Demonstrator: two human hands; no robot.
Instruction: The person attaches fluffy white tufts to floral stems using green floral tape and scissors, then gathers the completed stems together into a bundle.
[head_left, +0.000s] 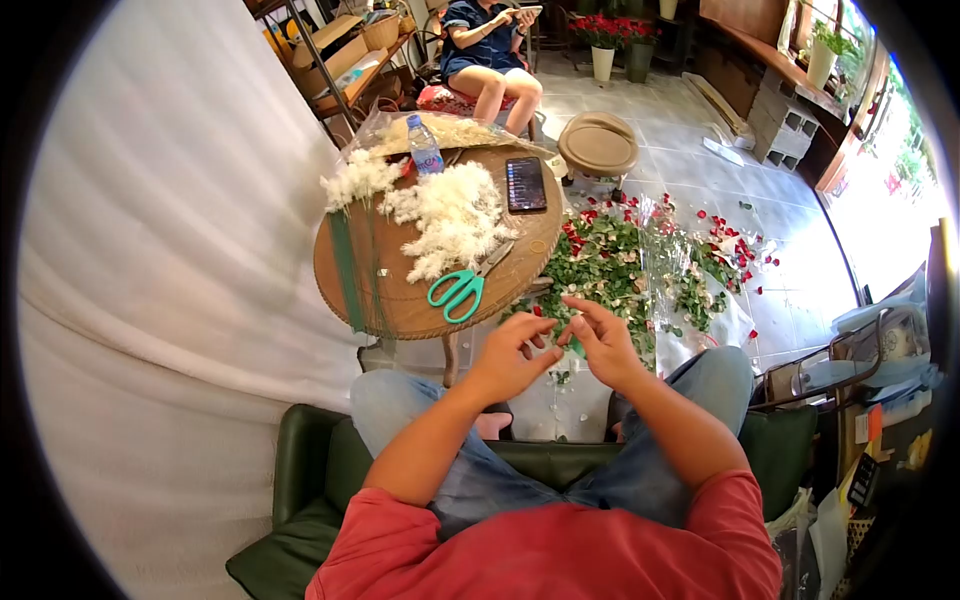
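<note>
Curtain (170, 200) is hanging in pale folds at far left, beside a round table (405, 306) where green strips (343, 262) are running toward the near edge. A bottle (425, 152) is standing toward the back. White flowers (455, 215) are lying in loose clumps, looking light, fluffy and apt to shed; the stems, where they can be reached, would be making the kindest hold. Scissors (477, 282) are resting near the table's edge, teal handles nearer the seated worker, blades pointing away; they are looking rigid and easily lifted, the loops offering the safe grip.

Beyond the table, a person (490, 45) in dark blue is sitting with a device in hand. The worker's left hand (508, 358) is hovering off the table's near edge, fingers half curled, thumb reaching inward. A phone (526, 186) is lying at the table's right. A scrap of green (577, 346) is showing by the fingertips; from here I am not telling whether it is being held or lying on the floor beyond. If held, it is probably thin and flimsy, suiting a light pinch at its edge. The right hand (610, 352) is facing the left, forefinger extended, fingertips nearly meeting; any finer thing between them is escaping view. Leaves (605, 250) are littering the floor, red petals (718, 228) scattering farther right.
</note>
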